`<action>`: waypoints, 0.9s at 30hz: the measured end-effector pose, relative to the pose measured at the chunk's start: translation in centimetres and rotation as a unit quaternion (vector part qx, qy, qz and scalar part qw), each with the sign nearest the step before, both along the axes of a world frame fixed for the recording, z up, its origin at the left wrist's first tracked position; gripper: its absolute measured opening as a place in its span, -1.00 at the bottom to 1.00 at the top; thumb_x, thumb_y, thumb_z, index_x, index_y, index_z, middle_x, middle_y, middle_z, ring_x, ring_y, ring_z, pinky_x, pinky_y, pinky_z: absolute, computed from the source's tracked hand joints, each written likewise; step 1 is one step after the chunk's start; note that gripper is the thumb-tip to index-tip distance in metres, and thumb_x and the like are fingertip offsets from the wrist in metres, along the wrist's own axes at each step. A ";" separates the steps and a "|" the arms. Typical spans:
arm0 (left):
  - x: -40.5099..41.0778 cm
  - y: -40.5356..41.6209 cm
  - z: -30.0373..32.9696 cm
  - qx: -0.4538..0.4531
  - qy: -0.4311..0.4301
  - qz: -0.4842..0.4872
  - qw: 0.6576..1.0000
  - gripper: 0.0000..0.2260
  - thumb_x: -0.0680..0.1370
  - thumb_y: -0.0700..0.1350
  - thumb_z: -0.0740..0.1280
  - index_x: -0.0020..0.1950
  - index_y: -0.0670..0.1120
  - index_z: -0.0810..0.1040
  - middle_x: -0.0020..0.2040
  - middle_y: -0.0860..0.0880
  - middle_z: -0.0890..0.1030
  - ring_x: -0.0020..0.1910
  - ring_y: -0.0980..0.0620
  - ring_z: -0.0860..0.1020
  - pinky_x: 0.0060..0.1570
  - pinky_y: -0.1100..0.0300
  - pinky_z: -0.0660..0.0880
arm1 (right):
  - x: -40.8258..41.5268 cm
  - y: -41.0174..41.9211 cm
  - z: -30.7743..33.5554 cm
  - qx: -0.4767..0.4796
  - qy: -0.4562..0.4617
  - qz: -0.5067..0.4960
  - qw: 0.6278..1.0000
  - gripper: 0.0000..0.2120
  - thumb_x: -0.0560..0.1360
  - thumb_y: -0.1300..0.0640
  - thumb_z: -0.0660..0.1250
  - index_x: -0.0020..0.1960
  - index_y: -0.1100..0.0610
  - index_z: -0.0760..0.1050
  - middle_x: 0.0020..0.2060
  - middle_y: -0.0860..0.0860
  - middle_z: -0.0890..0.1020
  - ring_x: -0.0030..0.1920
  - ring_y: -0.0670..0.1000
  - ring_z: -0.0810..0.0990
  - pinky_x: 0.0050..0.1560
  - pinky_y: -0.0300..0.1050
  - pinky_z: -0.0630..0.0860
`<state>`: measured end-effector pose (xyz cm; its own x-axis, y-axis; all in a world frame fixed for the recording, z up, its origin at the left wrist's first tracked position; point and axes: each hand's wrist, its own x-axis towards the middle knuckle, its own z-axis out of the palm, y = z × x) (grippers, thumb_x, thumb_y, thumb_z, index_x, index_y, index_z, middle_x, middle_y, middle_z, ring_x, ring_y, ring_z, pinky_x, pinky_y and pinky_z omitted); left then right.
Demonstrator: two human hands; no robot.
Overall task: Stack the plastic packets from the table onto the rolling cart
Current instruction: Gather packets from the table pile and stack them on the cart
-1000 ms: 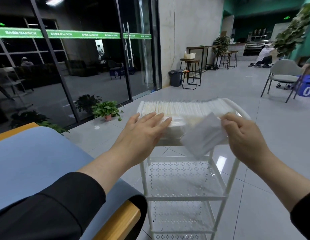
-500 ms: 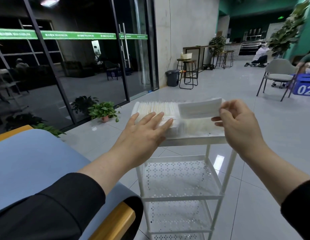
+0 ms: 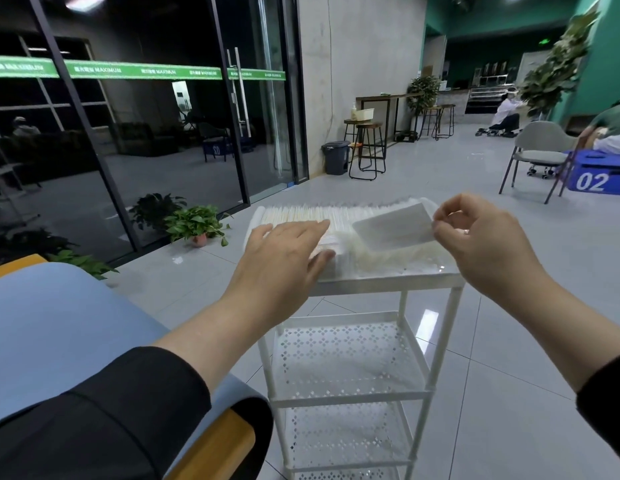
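One rolling cart (image 3: pixel 388 284), two hands, one lifted packet (image 3: pixel 393 227), perhaps dozens stacked.

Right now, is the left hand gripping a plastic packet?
No, the left hand rests flat on the stacked white plastic packets.

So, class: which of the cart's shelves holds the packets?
The top shelf: packets fill it, under the left hand. The perforated shelves below show none.

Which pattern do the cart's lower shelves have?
White shelves perforated with small diamond-shaped holes, clearest in the head view.
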<state>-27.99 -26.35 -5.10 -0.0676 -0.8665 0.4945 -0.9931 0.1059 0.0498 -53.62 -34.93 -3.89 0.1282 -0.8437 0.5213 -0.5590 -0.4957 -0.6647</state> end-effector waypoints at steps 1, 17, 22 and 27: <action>-0.7 -0.5 0.4 0.004 0.026 -0.004 1.000 -0.53 0.70 0.15 0.08 0.60 0.06 0.26 0.50 0.11 0.43 0.49 0.09 0.32 0.47 0.02 0.15 | -0.1 -0.2 0.0 0.009 -0.013 0.011 1.000 -0.95 0.56 0.11 0.35 -0.07 -0.01 0.54 -0.16 -0.09 0.67 -0.11 0.05 0.61 -0.09 -0.05 0.47; -3.0 0.6 6.6 -0.079 0.272 -0.089 0.955 -0.88 0.65 0.00 0.32 0.06 -0.02 0.59 -0.07 0.12 0.63 -0.03 0.13 0.58 0.01 0.19 0.53 | 0.0 2.1 3.1 0.016 -0.155 0.214 0.964 -0.90 0.54 0.08 0.41 0.05 -0.03 0.56 -0.08 0.12 0.71 -0.02 0.11 0.69 0.06 0.02 0.59; 2.7 8.5 7.3 -0.088 0.363 -0.075 0.925 -0.95 0.59 -0.04 0.43 -0.02 0.13 0.61 -0.17 -0.02 0.68 -0.15 -0.14 0.61 -0.07 -0.16 0.58 | 6.6 6.4 4.9 0.018 -0.147 0.294 0.944 -0.97 0.55 0.24 0.40 -0.03 0.15 0.61 -0.21 0.08 0.71 -0.19 0.05 0.68 -0.11 -0.11 0.61; 10.1 22.1 5.0 -0.108 0.364 0.067 0.923 -0.91 0.61 -0.03 0.40 -0.09 0.05 0.61 -0.19 -0.20 0.59 -0.21 -0.24 0.51 -0.19 -0.11 0.47 | 17.8 14.4 2.7 0.094 -0.096 0.436 0.890 -0.93 0.55 0.22 0.40 -0.10 0.20 0.61 -0.26 0.04 0.72 -0.22 0.01 0.69 -0.18 -0.23 0.57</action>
<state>-17.93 -4.25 -0.07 0.4502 -0.7194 0.5290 -0.7105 0.0703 0.7002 -35.82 -20.54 -1.17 0.7009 -0.5418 0.4639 0.1168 -0.5544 -0.8240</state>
